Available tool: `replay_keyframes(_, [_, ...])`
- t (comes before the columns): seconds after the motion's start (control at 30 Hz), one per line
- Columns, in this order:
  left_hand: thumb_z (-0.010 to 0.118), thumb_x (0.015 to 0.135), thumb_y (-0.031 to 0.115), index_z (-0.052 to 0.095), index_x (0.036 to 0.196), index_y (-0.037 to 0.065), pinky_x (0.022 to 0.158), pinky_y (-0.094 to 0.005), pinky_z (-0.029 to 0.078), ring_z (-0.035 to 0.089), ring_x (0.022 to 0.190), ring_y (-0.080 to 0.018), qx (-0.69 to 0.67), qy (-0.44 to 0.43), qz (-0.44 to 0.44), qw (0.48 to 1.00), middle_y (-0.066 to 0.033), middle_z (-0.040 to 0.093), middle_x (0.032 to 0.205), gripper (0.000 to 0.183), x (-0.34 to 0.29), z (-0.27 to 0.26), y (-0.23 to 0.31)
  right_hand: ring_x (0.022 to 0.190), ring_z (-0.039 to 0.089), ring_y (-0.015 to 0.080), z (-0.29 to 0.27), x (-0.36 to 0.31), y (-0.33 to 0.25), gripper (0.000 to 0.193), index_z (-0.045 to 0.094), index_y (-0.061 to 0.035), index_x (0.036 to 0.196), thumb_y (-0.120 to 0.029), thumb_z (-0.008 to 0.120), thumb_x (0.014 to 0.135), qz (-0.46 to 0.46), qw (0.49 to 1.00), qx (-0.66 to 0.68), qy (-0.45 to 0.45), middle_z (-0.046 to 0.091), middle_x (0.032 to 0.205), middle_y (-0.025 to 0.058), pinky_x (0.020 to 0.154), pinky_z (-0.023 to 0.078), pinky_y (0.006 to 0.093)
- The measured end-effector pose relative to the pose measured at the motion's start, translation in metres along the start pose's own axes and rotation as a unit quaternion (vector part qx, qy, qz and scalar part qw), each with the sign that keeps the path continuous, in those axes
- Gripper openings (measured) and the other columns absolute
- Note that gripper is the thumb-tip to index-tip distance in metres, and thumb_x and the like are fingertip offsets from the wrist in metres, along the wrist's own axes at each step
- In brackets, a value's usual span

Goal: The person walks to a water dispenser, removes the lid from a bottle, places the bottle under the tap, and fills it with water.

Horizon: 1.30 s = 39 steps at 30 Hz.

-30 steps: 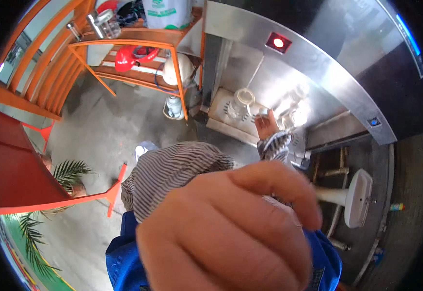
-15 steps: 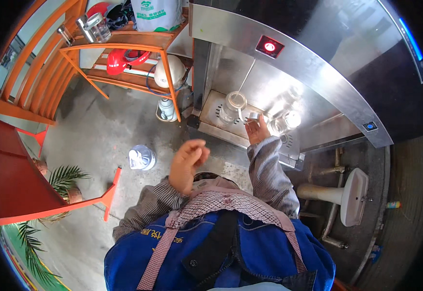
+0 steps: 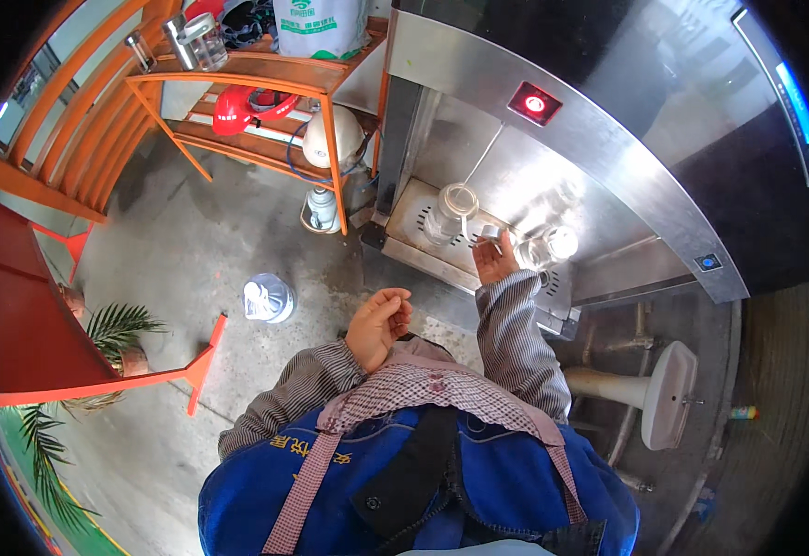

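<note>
A stainless steel water dispenser (image 3: 599, 120) stands in front of me with a red light lit on its front. A clear glass jar (image 3: 451, 211) sits on the drip tray (image 3: 423, 243) under a thin stream of water. My right hand (image 3: 491, 257) is raised at the tray's edge, holding a small white cap (image 3: 489, 232) just right of the jar. My left hand (image 3: 378, 324) hangs loosely curled near my chest and holds nothing. A second clear jar (image 3: 553, 246) stands on the tray to the right.
An orange shelf rack (image 3: 265, 83) at upper left holds red helmets, a white helmet, glass jars and a white sack. A plastic water bottle (image 3: 267, 296) lies on the concrete floor. A white pedestal basin (image 3: 659, 394) is at right. A potted palm (image 3: 112, 334) stands by a red bench.
My left hand dropped away from close to the camera down to my chest. My right hand stays at the tray with the cap. The jar is still under the stream.
</note>
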<state>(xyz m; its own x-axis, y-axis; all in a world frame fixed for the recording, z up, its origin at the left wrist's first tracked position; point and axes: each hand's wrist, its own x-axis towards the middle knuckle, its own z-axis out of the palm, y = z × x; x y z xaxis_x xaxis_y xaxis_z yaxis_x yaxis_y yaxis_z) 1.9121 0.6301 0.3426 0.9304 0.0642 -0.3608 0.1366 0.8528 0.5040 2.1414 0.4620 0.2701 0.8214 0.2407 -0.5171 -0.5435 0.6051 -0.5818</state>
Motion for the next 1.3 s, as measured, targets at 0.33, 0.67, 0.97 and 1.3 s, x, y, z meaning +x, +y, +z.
replay_keyframes(0.33, [0.045,0.088,0.016,0.05,0.1,0.009,0.066,-0.0234,0.044,0.051,0.073,-0.0098,0.026,0.021,0.007,0.999,-0.0003,0.054,0.082,0.015,0.003,0.001,0.005,0.077,0.054,0.0169,0.008,-0.005,-0.002,0.026,0.052,-0.0107,0.086,-0.035,0.06,0.08,0.001,1.0,-0.007,-0.007,0.057,0.076,0.0033,0.076,0.042,0.0327])
replay_keyframes(0.67, [0.044,0.088,0.016,0.05,0.101,0.009,0.066,-0.0239,0.044,0.049,0.072,-0.0099,0.028,0.018,0.01,0.999,0.0,0.053,0.081,0.016,0.005,0.003,0.01,0.081,0.055,0.018,0.006,-0.004,0.0,0.031,0.052,-0.01,0.093,-0.036,0.061,0.078,-0.007,1.0,-0.011,-0.012,0.056,0.083,0.0057,0.076,0.044,0.0333])
replay_keyframes(0.97, [0.044,0.088,0.016,0.05,0.101,0.009,0.065,-0.023,0.044,0.05,0.07,-0.0096,0.025,0.024,0.017,0.999,0.0004,0.054,0.081,0.016,0.006,0.003,0.012,0.076,0.053,0.0178,0.016,-0.012,-0.003,0.028,0.052,-0.0094,0.087,-0.035,0.061,0.078,-0.004,1.0,-0.019,0.019,0.056,0.077,0.005,0.073,0.044,0.033])
replay_keyframes(1.3, [0.045,0.088,0.015,0.051,0.1,0.009,0.064,-0.0233,0.044,0.05,0.069,-0.01,0.017,0.031,0.019,0.999,0.0,0.054,0.08,0.015,0.005,0.004,0.012,0.081,0.054,0.0176,0.004,-0.006,0.0,0.032,0.051,-0.0098,0.09,-0.036,0.063,0.076,-0.001,1.0,-0.026,-0.004,0.056,0.082,0.0051,0.076,0.043,0.0325])
